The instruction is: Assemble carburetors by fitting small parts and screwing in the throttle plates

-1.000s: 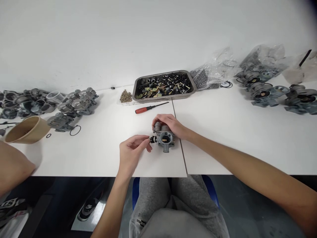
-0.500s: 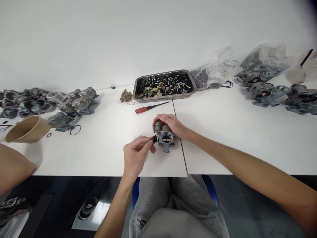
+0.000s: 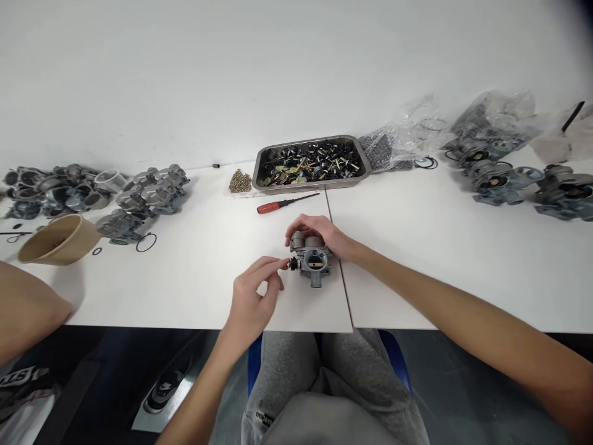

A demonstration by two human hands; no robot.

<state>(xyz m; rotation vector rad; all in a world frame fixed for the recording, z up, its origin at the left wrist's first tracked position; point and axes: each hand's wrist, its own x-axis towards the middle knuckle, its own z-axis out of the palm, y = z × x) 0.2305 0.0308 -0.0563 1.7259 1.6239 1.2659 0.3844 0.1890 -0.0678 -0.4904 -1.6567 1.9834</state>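
Observation:
A grey metal carburetor (image 3: 315, 262) stands on the white table in front of me, its round bore facing my body and a brass-coloured strip across it. My right hand (image 3: 319, 230) curls over its back and right side and grips it. On the carburetor's left side sits a small black knob (image 3: 294, 264). The outstretched index finger of my left hand (image 3: 257, 287) touches this knob at its left end. The thumb is apart from it, lower down, and nothing is held in that hand.
Behind lies a red-handled screwdriver (image 3: 287, 203) before a metal tray (image 3: 312, 183) of small parts. Brass pieces (image 3: 239, 182) are heaped beside it. More carburetors (image 3: 160, 188) stand left, others (image 3: 503, 182) right. A tan bowl (image 3: 60, 241) and another person's arm (image 3: 32, 303) are at far left.
My left thumb has come away from the black knob and dropped lower, so the pinch has opened. The right hand keeps its grip on the carburetor. The view has shifted slightly.

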